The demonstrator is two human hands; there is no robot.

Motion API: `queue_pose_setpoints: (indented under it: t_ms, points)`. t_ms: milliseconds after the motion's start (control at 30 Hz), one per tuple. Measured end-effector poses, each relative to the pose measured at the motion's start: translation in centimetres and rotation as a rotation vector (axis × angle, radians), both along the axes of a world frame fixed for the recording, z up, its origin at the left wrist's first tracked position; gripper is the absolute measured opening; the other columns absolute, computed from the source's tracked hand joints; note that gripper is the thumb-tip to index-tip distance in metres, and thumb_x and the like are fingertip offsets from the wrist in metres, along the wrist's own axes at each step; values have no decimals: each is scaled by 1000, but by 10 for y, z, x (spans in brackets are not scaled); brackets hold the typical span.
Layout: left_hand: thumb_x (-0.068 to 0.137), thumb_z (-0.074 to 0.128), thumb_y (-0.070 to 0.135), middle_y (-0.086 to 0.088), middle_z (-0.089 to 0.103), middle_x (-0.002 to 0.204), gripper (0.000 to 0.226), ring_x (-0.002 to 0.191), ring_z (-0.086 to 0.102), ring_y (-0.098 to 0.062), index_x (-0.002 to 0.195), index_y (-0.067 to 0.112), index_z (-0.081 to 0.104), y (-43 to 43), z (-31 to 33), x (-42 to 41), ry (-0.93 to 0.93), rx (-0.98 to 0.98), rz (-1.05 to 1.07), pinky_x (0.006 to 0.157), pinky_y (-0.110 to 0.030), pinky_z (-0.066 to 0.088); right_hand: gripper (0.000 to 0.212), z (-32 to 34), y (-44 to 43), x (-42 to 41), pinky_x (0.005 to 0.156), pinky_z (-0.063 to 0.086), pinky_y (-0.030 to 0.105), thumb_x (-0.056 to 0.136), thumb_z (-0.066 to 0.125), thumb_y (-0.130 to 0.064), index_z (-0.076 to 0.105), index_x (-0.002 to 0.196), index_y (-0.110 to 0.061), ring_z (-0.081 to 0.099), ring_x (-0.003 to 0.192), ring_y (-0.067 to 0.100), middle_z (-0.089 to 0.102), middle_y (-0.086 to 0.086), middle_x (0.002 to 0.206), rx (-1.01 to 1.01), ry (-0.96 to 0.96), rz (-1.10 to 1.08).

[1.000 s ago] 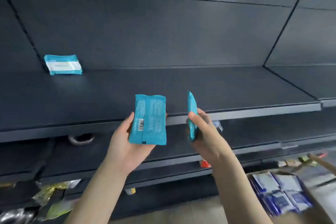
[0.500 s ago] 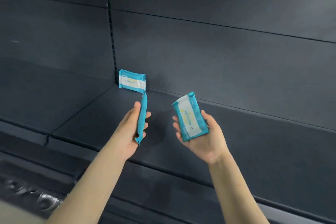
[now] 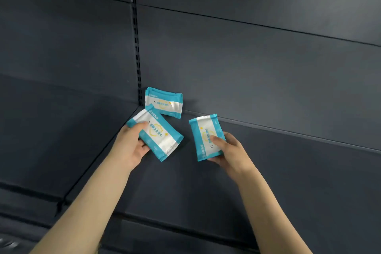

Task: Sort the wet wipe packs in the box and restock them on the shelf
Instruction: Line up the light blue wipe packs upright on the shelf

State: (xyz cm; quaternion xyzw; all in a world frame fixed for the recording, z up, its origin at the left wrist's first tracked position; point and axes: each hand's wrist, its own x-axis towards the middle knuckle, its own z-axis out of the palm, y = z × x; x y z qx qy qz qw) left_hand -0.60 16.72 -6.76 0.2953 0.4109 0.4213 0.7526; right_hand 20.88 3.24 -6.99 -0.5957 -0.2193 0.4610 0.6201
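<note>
head view, dark grey shelf [image 3: 268, 171] with dark back panel [image 3: 247, 57]; slotted upright [image 3: 136, 47] runs down to the shelf's back left corner.

left hand [image 3: 132, 146]: grasping a teal-and-white wet wipe pack [image 3: 157, 132], thumb across its upper left end, fingers under it. pack is face up, tilted diagonally, held above the shelf just in front of the corner.

right hand [image 3: 228, 150]: grasping a second wet wipe pack [image 3: 207, 136], thumb on the printed face, fingers behind. pack roughly upright, face toward the camera, well right of the first.

third pack [image 3: 164, 102]: stands on its long edge in the back left corner, leaning on the back panel, beside the upright. the left-hand pack overlaps its lower left corner in view; contact cannot be told.

both forearms bare.
</note>
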Motion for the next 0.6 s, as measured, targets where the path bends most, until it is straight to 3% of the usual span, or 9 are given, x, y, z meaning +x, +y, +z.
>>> queue_pose_setpoints:
  t_ms: [133,267,367,467,600]
  points:
    - [90,70,20,-5,74,105,16,94,71,-15,103,18,61,33,-5,-9,161,59,-21,71,-28,52,23,-11,22,-17,62,57,27,89,68,-4,59,108,-11,72,79,13,73,5,99,92,23,-143]
    - [88,73,15,-7,73,105,21,89,74,-16,103,16,59,56,-7,-20,274,163,-161,63,-27,57,44,-15,30,-23,69,59,36,82,68,9,51,118,-11,72,90,22,72,7,105,186,19,-188]
    - [88,70,6,-5,71,108,40,86,74,-16,114,33,57,68,-7,-27,313,242,-339,63,-34,60,38,-16,35,-25,72,59,40,86,71,-9,55,120,-9,72,93,22,71,9,110,181,49,-250]
    - [88,66,-2,-4,68,112,60,90,74,-20,120,47,54,77,-6,-28,321,293,-457,67,-40,61,31,-17,40,-24,81,59,45,89,71,-19,62,115,-4,72,91,24,73,11,102,166,33,-325]
    - [87,64,-5,-3,67,116,51,92,73,-17,112,39,62,81,-7,-28,343,319,-538,67,-37,60,21,-18,43,-18,80,53,45,86,73,-15,57,99,-10,70,91,29,72,10,94,129,-68,-404]
